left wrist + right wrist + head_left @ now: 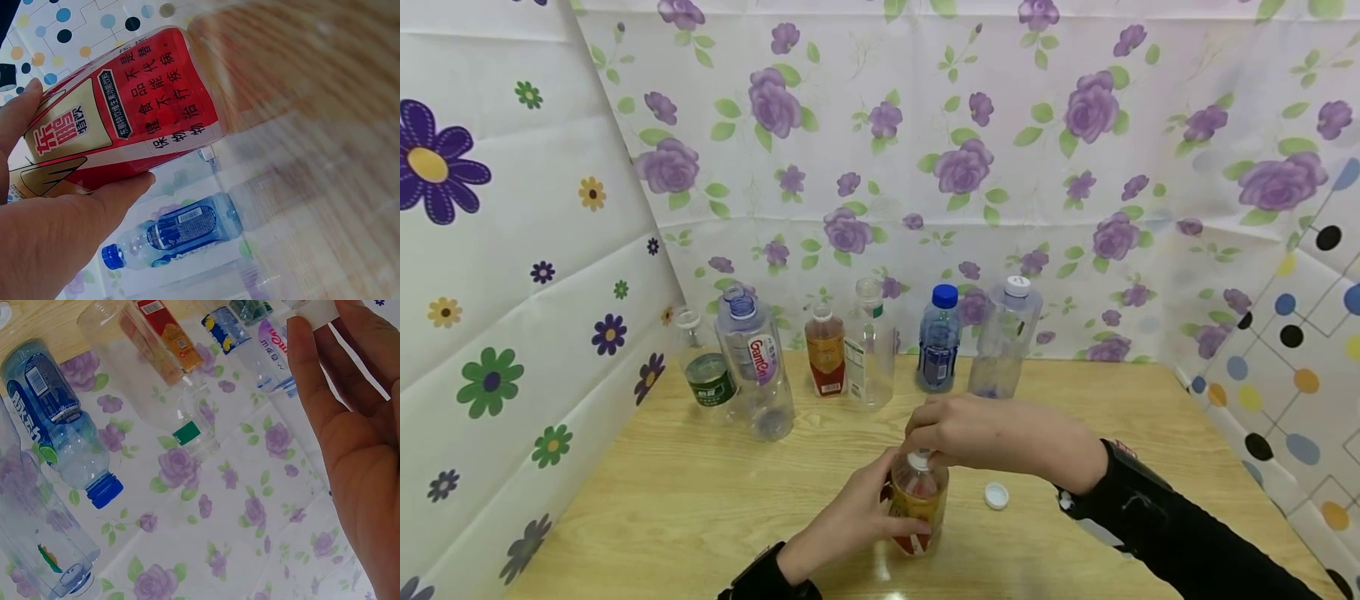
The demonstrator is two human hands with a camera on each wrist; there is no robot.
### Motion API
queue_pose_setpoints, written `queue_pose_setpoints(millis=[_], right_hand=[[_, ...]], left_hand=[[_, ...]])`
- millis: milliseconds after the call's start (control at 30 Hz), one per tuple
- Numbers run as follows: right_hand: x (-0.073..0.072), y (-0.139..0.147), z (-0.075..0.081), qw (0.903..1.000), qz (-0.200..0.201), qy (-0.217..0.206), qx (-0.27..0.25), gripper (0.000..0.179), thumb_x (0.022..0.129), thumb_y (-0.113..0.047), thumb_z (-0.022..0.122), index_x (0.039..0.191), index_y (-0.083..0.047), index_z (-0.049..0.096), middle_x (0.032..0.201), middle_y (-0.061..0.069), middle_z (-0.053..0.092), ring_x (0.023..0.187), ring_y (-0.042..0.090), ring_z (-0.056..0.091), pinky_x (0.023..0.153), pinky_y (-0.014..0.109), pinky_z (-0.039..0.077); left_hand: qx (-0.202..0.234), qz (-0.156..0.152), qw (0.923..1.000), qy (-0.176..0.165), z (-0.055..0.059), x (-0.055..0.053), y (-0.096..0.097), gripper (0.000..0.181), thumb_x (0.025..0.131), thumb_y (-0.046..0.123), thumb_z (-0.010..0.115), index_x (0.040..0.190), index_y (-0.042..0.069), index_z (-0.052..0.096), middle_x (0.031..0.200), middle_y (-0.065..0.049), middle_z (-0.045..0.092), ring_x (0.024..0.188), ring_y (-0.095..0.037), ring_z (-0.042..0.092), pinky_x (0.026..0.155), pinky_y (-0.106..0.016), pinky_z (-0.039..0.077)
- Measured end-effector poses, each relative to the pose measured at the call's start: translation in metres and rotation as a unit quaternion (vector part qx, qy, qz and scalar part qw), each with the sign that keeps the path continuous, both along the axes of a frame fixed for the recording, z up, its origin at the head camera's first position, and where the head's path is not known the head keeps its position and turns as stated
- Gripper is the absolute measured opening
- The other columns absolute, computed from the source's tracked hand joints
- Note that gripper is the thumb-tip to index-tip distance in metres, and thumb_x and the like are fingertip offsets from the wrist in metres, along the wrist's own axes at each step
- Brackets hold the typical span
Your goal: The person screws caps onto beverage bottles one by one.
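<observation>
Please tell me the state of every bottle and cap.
Front bottle: upright, in left hand
Its cap: at mouth, pinched by right hand, tightness unclear
Loose cap: lying on table
Blue-capped bottle: upright, closed
White-capped bottle: upright, closed
Pink-label bottle: upright, open
Green-tag bottle: upright, open
Green-label bottle: upright, cap unclear
Rear red bottle: upright, cap unclear

Right sleeve (pixel 1202 533): long, black; pale patch (pixel 1102 533) and small red marking (pixel 1126 449) at lower end. Left sleeve (pixel 767 582): black. Right hand (pixel 957 429), left hand (pixel 867 510): bare.

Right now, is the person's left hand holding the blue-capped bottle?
No, the left hand grips the red-labelled bottle; the blue-capped bottle stands farther back.
</observation>
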State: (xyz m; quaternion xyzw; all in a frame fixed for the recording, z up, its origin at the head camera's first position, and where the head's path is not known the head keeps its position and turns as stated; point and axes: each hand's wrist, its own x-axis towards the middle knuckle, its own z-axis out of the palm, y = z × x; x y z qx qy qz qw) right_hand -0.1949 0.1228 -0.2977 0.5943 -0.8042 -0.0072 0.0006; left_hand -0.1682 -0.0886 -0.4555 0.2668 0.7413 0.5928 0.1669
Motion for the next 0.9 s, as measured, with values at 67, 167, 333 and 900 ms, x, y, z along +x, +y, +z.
queue_pose_setpoints(millis=[67, 167, 333, 900], right_hand=[[-0.0009, 0.0012, -0.0007, 1.0, 0.006, -0.001, -0.006, 0.031, 0.093, -0.016, 0.077, 0.123, -0.014, 0.072, 0.115, 0.0, 0.069, 0.107, 0.013, 0.064, 0.084, 0.012, 0.054], [-0.0034, 0.0039, -0.001, 0.9996, 0.021, -0.001, -0.018, 0.035, 0.09, -0.009, 0.079, 0.124, -0.014, 0.071, 0.12, 0.001, 0.067, 0.111, 0.015, 0.064, 0.087, 0.014, 0.055], [-0.0069, 0.0064, 0.0011, 0.998, 0.054, 0.011, -0.033, 0.038, 0.087, 0.0, 0.079, 0.122, -0.013, 0.072, 0.123, 0.002, 0.067, 0.115, 0.016, 0.064, 0.09, 0.016, 0.055], [-0.0041, 0.0014, 0.0036, 0.9993, 0.036, 0.008, 0.0, 0.027, 0.093, -0.009, 0.075, 0.12, -0.013, 0.073, 0.114, -0.001, 0.069, 0.108, 0.011, 0.063, 0.086, 0.011, 0.053]], left_hand=[[-0.002, -0.001, 1.0, -0.004, -0.0001, 0.0005, -0.0003, 0.084, 0.09, 0.028, 0.079, 0.157, 0.028, 0.03, 0.15, -0.003, 0.048, 0.135, -0.022, 0.052, 0.108, -0.027, 0.048], [-0.003, 0.001, 0.9999, -0.01, 0.0039, 0.0022, 0.0002, 0.085, 0.09, 0.024, 0.079, 0.158, 0.025, 0.028, 0.151, -0.005, 0.046, 0.137, -0.026, 0.05, 0.109, -0.029, 0.047], [-0.007, 0.009, 0.9999, -0.004, 0.0048, 0.0005, 0.0008, 0.082, 0.089, 0.02, 0.081, 0.155, 0.025, 0.034, 0.149, -0.003, 0.049, 0.134, -0.025, 0.052, 0.106, -0.028, 0.05], [-0.001, 0.006, 1.0, 0.001, 0.0, -0.003, 0.0003, 0.08, 0.088, 0.022, 0.082, 0.153, 0.025, 0.036, 0.145, -0.002, 0.052, 0.13, -0.021, 0.056, 0.103, -0.027, 0.052]])
